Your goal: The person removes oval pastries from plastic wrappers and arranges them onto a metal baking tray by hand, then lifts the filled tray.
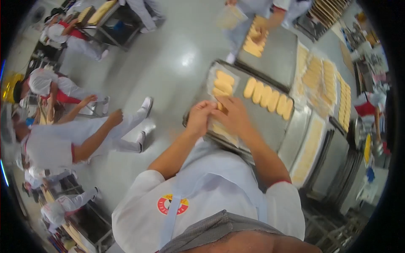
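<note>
On a dark baking tray (pixel 263 124) in front of me lies a sheet of paper (pixel 214 80) with pale yellow, finger-shaped sponge cakes (pixel 225 79) on it. My left hand (pixel 200 118) is at the tray's left side, thumb and fingertips pinched together; what they hold is hidden. Right beside it, my right hand (pixel 232 114) bends over the column of cakes, its fingers closed around one partly hidden cake (pixel 220 105). The two hands nearly touch. A row of similar sponge cakes (pixel 268 98) lies to the right on the bare metal.
Beyond my tray, a co-worker's hand (pixel 258 36) is over cakes on another tray (pixel 274 57). Paper-lined cakes (pixel 318 80) and stacked trays (pixel 333 162) stand at right. Several people in white work at left, one person (pixel 80 139) close to the open floor (pixel 168 71).
</note>
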The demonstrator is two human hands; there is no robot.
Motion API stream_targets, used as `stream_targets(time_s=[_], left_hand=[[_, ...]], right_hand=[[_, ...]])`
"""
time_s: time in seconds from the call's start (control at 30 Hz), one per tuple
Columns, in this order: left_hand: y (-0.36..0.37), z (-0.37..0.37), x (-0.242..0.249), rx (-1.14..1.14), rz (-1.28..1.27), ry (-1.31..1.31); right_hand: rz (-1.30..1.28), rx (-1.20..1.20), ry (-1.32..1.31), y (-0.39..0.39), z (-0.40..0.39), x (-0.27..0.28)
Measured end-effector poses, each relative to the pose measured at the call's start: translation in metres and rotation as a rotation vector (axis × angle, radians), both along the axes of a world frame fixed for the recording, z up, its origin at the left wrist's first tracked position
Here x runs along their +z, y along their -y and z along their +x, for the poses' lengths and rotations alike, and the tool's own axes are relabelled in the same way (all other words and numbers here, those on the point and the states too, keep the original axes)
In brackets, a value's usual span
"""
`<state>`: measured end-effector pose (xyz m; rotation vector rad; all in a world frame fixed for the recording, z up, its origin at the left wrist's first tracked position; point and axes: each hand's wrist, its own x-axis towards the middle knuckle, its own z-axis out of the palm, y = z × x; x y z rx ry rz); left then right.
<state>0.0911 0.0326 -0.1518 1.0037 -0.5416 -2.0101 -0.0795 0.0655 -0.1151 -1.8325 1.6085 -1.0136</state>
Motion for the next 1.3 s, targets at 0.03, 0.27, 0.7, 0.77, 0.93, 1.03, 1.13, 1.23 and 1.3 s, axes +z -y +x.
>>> stream_targets(time_s=[0.03,0.27,0.7,0.77,0.93,1.03,1.13,1.23,1.3], left_hand=[[0.002,0.000,-0.002,-0.004,-0.024,0.001],[-0.006,-0.012,-0.006,0.045,-0.024,-0.114],[-0.026,-0.029,-0.008,0.027,-0.161,-0.003],[-0.025,-0.027,-0.022,0.063,-0.151,-0.027],[-0.025,-0.015,-0.010,0.094,-0.038,-0.112],[-0.022,-0.006,-0.024,0.107,0.014,-0.161],[-0.022,0.001,-0.013,0.139,0.128,-0.210],[-0.018,0.012,-0.017,0.152,0.167,-0.249],[-0.013,0.025,-0.038,0.157,0.136,-0.282]], right_hand=[[0.025,-0.008,0.073,0.002,-0.001,-0.006],[0.067,-0.113,0.234,-0.008,-0.008,-0.002],[0.047,-0.303,-0.266,-0.014,-0.006,0.005],[0.036,-0.297,-0.210,-0.018,-0.012,-0.006],[0.132,-0.399,-0.055,-0.019,-0.027,-0.014],[0.376,-0.460,0.461,-0.021,-0.035,-0.006],[0.384,-0.477,0.696,-0.024,-0.048,-0.022],[0.397,-0.541,0.783,-0.024,-0.064,-0.027],[0.406,-0.530,0.830,-0.023,-0.069,-0.017]])
